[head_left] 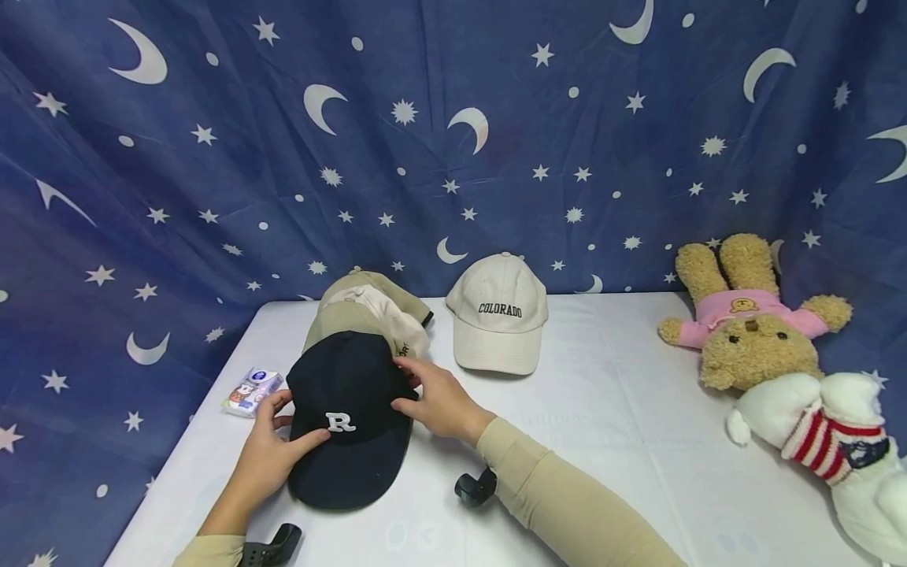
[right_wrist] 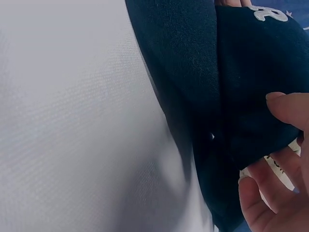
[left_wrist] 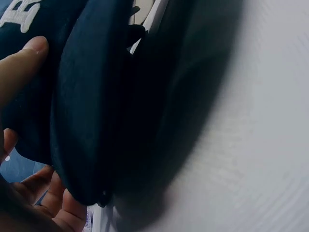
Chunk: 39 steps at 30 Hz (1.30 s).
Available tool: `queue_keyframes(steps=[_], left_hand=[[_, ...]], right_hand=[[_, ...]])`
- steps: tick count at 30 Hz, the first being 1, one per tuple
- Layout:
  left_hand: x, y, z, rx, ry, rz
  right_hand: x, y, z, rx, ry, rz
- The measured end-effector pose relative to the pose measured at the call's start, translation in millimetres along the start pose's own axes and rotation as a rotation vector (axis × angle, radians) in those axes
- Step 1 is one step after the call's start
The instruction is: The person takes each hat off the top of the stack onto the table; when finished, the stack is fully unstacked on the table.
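Note:
A dark navy baseball cap (head_left: 347,465) with a white letter R on its front faces me, its brim toward the near side of the table. My left hand (head_left: 272,457) grips its left side, thumb (left_wrist: 24,67) pressed on the front beside the R and fingers curled around the edge. On the right side my right hand (head_left: 442,400) pinches the cap, its thumb (right_wrist: 289,108) on the outer cloth and the other fingers under the lower edge. Right behind it, partly covered, lie a khaki cap (head_left: 343,317) and a cream cap (head_left: 407,327) with dark lettering.
A beige cap (head_left: 496,346) reading COLORADO sits at the back middle. Left of the navy cap lies a small tissue pack (head_left: 253,391). Along the right lie a teddy bear (head_left: 758,350) in pink and a white plush toy (head_left: 772,409) in a striped top. A starry blue curtain (head_left: 397,157) closes off the back.

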<state>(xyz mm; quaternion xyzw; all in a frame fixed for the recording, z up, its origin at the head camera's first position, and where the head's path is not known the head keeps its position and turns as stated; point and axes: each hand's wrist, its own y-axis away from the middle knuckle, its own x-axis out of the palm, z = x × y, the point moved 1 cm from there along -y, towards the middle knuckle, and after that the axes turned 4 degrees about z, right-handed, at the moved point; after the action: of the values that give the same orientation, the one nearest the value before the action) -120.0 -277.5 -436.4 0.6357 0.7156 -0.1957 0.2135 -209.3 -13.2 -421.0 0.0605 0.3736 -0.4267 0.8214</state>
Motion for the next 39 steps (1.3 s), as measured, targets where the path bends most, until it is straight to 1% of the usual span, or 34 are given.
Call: queue_keyframes(steps=[3,8,16,20,23,25,26,30,33,35,39], left_hand=[[-0.5,1.3,-1.5,-0.007,-0.023,0.009],[-1.3,3.0,-3.5,-0.005,-0.034,0.017],[-2.2,5.4,-2.7,-0.024,-0.041,0.025],[-2.3,6.4,-0.6,-0.03,-0.026,0.016],[-2.3,7.0,0.9,-0.031,-0.013,0.009],[-2.1,7.1,1.8,-0.025,-0.007,0.007],[-2.0,7.2,2.4,-0.023,-0.01,0.008],[-2.0,8.0,2.7,-0.037,-0.037,0.021],[-2.2,9.1,1.1,-0.044,-0.044,0.037],[-2.5,9.8,-0.4,-0.038,-0.03,0.044],[-4.7,11.5,-5.5,-0.009,0.027,0.06]], right_hand=[[0,-0.3,0,0.01,-0.012,-0.009],[-2,-1.1,-1,0.014,-0.007,-0.039],[-7,-1.0,1,-0.043,-0.017,-0.1],[-10,-2.3,3,-0.068,-0.062,-0.106],[-13,-3.4,7,-0.071,-0.111,-0.099],[-14,-4.1,9,-0.086,-0.123,-0.1],[-15,-4.5,11,-0.096,-0.123,-0.098],[-18,-6.3,14,-0.177,-0.094,-0.088],[-19,-7.1,16,-0.225,-0.072,-0.097],[-20,-7.1,18,-0.234,-0.06,-0.114],[-25,-7.3,20,-0.241,-0.042,-0.144]])
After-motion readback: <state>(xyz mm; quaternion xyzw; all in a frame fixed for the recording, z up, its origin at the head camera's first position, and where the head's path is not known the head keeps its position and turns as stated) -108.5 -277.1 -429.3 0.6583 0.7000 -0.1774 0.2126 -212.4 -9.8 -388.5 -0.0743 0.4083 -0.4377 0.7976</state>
